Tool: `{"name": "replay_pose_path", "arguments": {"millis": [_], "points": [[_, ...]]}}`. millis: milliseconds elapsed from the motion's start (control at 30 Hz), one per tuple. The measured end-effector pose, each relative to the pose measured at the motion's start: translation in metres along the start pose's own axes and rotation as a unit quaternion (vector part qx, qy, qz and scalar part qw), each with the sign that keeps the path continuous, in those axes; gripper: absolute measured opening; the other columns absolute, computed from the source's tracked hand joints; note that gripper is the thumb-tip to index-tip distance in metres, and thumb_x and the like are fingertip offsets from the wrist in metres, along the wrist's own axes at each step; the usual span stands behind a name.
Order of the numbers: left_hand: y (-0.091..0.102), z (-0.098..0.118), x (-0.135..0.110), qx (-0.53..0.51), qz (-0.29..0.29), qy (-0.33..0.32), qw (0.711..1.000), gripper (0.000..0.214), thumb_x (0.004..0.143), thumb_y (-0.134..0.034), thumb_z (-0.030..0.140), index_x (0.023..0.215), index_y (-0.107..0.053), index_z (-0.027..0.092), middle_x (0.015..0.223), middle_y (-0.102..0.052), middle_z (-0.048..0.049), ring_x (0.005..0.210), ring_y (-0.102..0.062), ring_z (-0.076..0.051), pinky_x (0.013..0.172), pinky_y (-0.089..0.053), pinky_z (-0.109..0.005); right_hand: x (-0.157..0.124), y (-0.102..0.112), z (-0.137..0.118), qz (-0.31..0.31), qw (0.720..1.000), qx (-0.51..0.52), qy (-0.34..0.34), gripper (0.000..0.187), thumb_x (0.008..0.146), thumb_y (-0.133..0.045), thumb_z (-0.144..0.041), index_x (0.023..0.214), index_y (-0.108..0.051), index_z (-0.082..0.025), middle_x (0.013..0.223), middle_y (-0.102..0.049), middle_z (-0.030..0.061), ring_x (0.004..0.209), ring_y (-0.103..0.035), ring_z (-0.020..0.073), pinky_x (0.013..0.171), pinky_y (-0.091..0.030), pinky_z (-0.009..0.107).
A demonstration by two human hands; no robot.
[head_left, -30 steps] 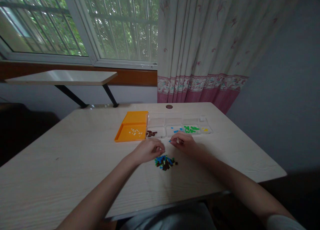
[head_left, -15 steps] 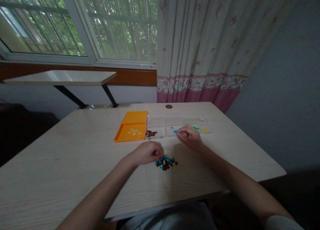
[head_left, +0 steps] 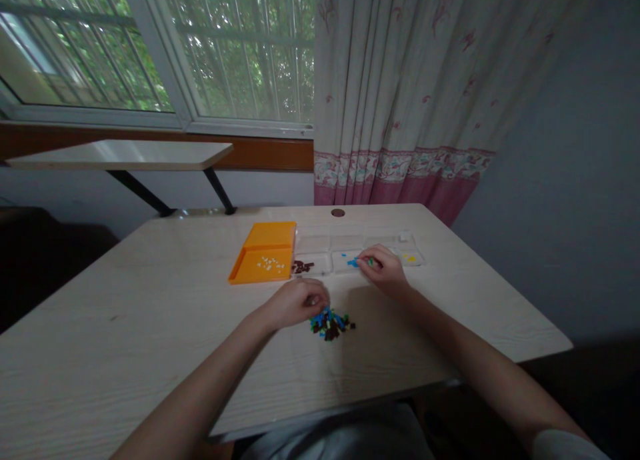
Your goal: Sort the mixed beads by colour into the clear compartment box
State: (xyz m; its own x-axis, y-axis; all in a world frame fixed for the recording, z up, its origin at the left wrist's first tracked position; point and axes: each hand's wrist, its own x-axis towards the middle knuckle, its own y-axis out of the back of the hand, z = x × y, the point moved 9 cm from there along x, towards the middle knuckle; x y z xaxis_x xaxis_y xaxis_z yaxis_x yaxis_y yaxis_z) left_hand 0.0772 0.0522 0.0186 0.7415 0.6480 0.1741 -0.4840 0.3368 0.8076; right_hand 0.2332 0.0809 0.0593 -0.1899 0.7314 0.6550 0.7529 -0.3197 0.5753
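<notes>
My left hand is closed, its thumb and fingertips pinched at the back-left edge of a mixed pile of tiny building bricks in blue, green, brown and yellow. Anything in that pinch is too small to make out. Over the clear compartment tray, my right hand is curled, fingertips beside a few small blue bricks. A bit of green shows among its fingers; whether it is held I cannot tell. Brown bricks lie in the compartment to the left, yellow bricks in the one at far right.
An open orange case lies left of the tray, with scattered white bricks in its near half. A raised shelf on black legs stands at the back left. The table ends just before my lap. Curtain and window are behind.
My right hand has shifted slightly right and away over the tray, covering where green bricks showed. The left hand has lifted a little from the pile.
</notes>
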Motion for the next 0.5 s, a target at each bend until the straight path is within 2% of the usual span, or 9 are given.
{"name": "replay_pose_path", "arguments": {"millis": [200, 300, 400, 500], "points": [[0.001, -0.005, 0.001, -0.045, 0.007, 0.022, 0.999, 0.015, 0.077, -0.049, 0.019, 0.077, -0.063, 0.013, 0.070, -0.062, -0.0037, 0.062, -0.052, -0.011, 0.059, -0.040, -0.020, -0.001, -0.019, 0.032, -0.069, 0.991, -0.101, -0.050, 0.013, 0.077, -0.056, -0.028, 0.079, -0.065, -0.019, 0.068, -0.058, 0.0007, 0.059, -0.050, 0.0113, 0.057, -0.039, 0.022], [0.001, -0.008, 0.002, -0.058, 0.007, 0.038, 0.998, 0.015, 0.076, -0.050, 0.020, 0.076, -0.063, 0.013, 0.068, -0.061, -0.0035, 0.060, -0.051, -0.011, 0.057, -0.040, -0.020, -0.003, -0.022, 0.040, -0.081, 0.985, -0.140, -0.061, 0.015, 0.078, -0.054, -0.028, 0.081, -0.066, -0.021, 0.071, -0.061, 0.0008, 0.063, -0.053, 0.0123, 0.060, -0.039, 0.022], [-0.001, -0.015, 0.002, -0.080, 0.020, 0.062, 0.995, 0.015, 0.075, -0.050, 0.021, 0.075, -0.063, 0.012, 0.065, -0.060, -0.0028, 0.057, -0.050, -0.011, 0.054, -0.038, -0.019, -0.005, -0.024, 0.030, -0.086, 0.986, -0.137, -0.035, 0.015, 0.079, -0.054, -0.028, 0.086, -0.066, -0.021, 0.075, -0.063, 0.0014, 0.065, -0.055, 0.0121, 0.061, -0.039, 0.022], [-0.004, -0.028, 0.002, -0.123, 0.042, 0.106, 0.986, 0.018, 0.074, -0.049, 0.020, 0.077, -0.064, 0.011, 0.061, -0.058, -0.0016, 0.054, -0.048, -0.010, 0.050, -0.035, -0.018, -0.010, -0.031, 0.000, -0.115, 0.989, -0.091, 0.035, 0.017, 0.080, -0.056, -0.033, 0.084, -0.065, -0.020, 0.075, -0.063, 0.0020, 0.065, -0.056, 0.0110, 0.062, -0.039, 0.021]]}}
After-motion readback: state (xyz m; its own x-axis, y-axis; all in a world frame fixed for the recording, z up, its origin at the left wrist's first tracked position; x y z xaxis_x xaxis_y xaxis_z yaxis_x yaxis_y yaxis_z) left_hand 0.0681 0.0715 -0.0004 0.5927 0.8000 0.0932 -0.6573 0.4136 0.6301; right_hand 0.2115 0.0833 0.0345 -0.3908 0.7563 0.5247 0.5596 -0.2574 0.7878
